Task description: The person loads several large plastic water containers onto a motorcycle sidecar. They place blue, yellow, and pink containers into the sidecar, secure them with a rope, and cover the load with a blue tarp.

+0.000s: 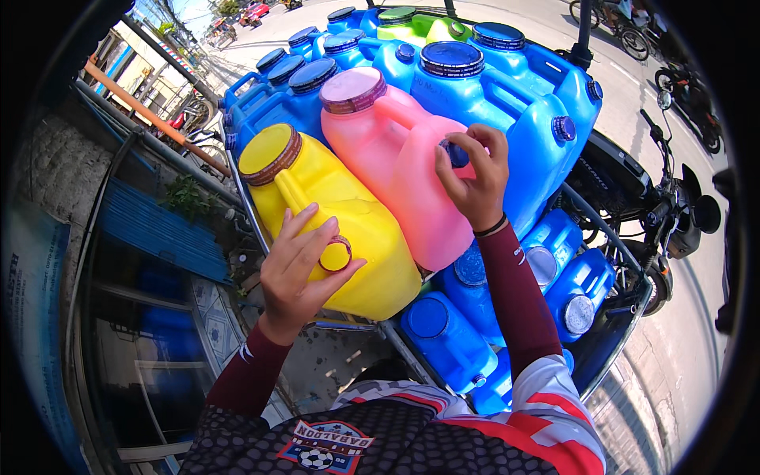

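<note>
A yellow water jug point(348, 214) and a pink water jug point(404, 158) lie side by side on top of a stack of blue jugs. My left hand point(297, 269) has its fingers around the small yellow cap point(336, 255) on the yellow jug. The fingers of my right hand point(473, 174) pinch the small blue cap point(455, 153) on the pink jug. Both jugs carry wide screw lids at their far ends.
Several blue jugs point(507, 103) and one green jug point(412, 28) are stacked in a metal cart frame point(617, 317). A motorcycle point(673, 206) stands to the right. A wall and blue roofing point(158, 229) lie to the left; a street runs beyond.
</note>
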The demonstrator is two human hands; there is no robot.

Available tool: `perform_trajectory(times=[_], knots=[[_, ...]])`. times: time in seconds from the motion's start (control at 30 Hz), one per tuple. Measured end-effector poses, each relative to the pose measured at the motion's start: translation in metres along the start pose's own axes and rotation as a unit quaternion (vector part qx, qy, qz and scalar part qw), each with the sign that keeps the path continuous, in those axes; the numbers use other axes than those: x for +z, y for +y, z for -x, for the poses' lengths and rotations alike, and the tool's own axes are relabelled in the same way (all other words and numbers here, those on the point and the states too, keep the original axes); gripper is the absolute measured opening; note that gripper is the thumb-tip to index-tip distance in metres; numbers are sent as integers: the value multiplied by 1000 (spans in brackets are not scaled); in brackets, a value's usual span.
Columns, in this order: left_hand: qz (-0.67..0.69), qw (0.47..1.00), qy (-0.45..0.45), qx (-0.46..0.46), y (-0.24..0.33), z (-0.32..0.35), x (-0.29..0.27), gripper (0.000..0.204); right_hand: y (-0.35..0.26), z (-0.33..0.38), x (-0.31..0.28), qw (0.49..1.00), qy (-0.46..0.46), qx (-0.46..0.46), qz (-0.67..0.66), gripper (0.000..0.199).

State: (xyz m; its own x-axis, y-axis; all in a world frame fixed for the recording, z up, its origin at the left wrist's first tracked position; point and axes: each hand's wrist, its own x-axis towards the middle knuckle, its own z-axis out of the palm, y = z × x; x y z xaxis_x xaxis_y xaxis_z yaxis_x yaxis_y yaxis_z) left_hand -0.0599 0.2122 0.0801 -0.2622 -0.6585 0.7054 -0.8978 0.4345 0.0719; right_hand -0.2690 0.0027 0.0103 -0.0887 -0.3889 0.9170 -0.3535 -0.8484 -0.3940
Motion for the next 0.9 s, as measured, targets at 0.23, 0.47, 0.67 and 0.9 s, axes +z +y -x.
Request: perform_trajectory(times=[0.23,0.47,0.67,0.9], knots=[[37,994,-54,91,-16,0,-19,53,-10,-22,-3,982,-106,-89,125,27],[150,982,-73,85,-41,-8,-15,62,-42,-12,10,979,-59,123,151,28],[152,985,-75,-39,-65,52,-16,96,-72,124,1,990,-109,92,-16,92],[235,967,-40,-87,-54,72,-5,112,-111,181,35,976,-79,189,-68,107]])
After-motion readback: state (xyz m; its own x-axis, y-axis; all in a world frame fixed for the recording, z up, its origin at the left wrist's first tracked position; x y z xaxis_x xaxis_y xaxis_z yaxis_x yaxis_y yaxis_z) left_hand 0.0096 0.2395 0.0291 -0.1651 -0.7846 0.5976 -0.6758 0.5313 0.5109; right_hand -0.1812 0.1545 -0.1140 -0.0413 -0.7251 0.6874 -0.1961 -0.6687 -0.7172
